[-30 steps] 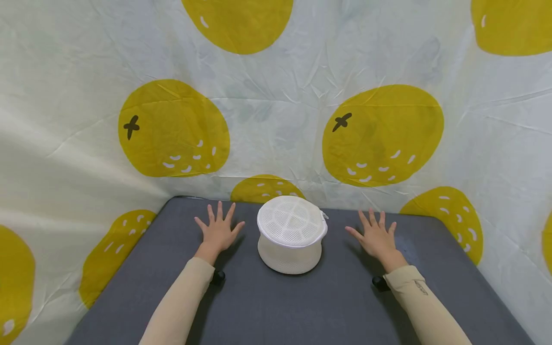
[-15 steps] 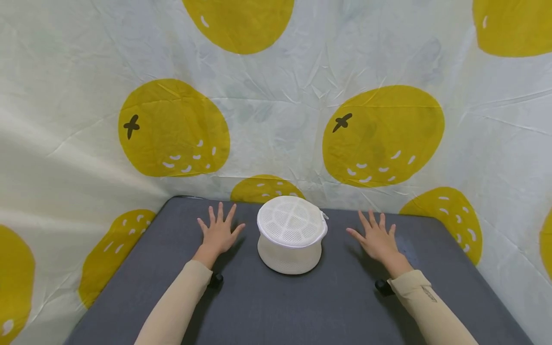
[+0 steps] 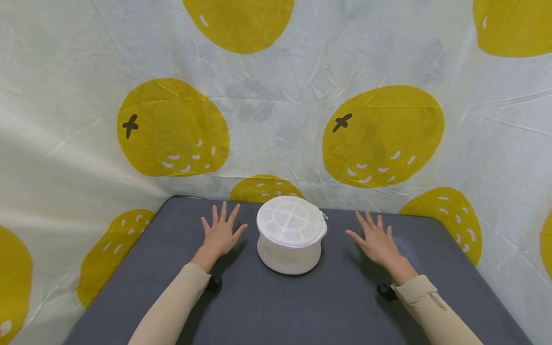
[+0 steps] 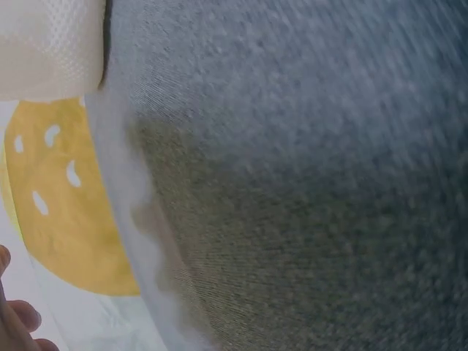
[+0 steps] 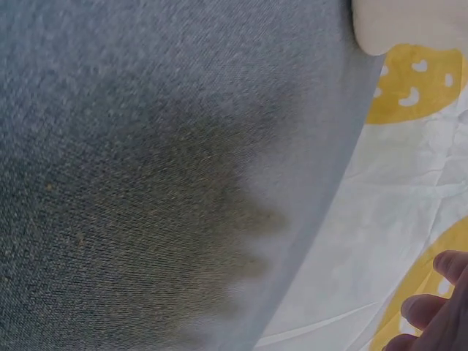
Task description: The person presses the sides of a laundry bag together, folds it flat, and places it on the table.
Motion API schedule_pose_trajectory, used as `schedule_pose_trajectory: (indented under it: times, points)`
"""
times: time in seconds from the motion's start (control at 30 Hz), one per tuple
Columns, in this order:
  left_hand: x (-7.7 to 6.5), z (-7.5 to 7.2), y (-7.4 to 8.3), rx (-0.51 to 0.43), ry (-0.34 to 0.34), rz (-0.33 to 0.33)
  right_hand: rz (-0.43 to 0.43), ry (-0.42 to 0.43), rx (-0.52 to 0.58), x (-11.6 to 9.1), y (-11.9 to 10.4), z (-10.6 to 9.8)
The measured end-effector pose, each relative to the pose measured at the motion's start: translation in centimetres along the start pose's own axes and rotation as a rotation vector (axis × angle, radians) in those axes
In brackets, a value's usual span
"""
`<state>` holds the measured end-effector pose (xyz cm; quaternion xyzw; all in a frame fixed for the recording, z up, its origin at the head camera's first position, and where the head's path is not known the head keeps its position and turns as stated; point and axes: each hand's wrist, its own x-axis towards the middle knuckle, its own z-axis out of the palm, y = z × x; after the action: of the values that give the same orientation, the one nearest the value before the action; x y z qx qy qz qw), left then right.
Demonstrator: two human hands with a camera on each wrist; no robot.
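- a white mesh drum (image 3: 290,235) stands upright on the grey table (image 3: 293,306), blocking any straight sideways path between the hands.
- only a narrow gap separates it from the left hand's (image 3: 219,238) thumb; the gap to the right hand (image 3: 377,244) is somewhat wider.
- a small zipper tab (image 3: 324,215) juts from its upper rim into that right-hand gap.
- on the near side, between the sleeves, a broad stretch of tabletop gives free passage.
- above the drum's top there is room to cross over.
- a fruit-print curtain (image 3: 276,139) closes off the far edge; the drum hides how much table lies directly behind it.
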<state>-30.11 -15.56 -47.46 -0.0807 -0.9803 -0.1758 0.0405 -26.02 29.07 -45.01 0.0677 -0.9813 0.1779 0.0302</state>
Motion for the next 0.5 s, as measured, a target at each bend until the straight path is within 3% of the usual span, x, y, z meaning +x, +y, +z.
schedule_pose_trajectory:
  times: [0.23, 0.5]
  points:
    - [-0.1, -0.1, 0.3, 0.002, 0.023, 0.028, -0.03, 0.016, 0.033, -0.6, -0.9, -0.4]
    - [-0.4, -0.4, 0.8, -0.088, 0.036, 0.057, -0.088, -0.001, 0.106, -1.6, -2.1, -1.2]
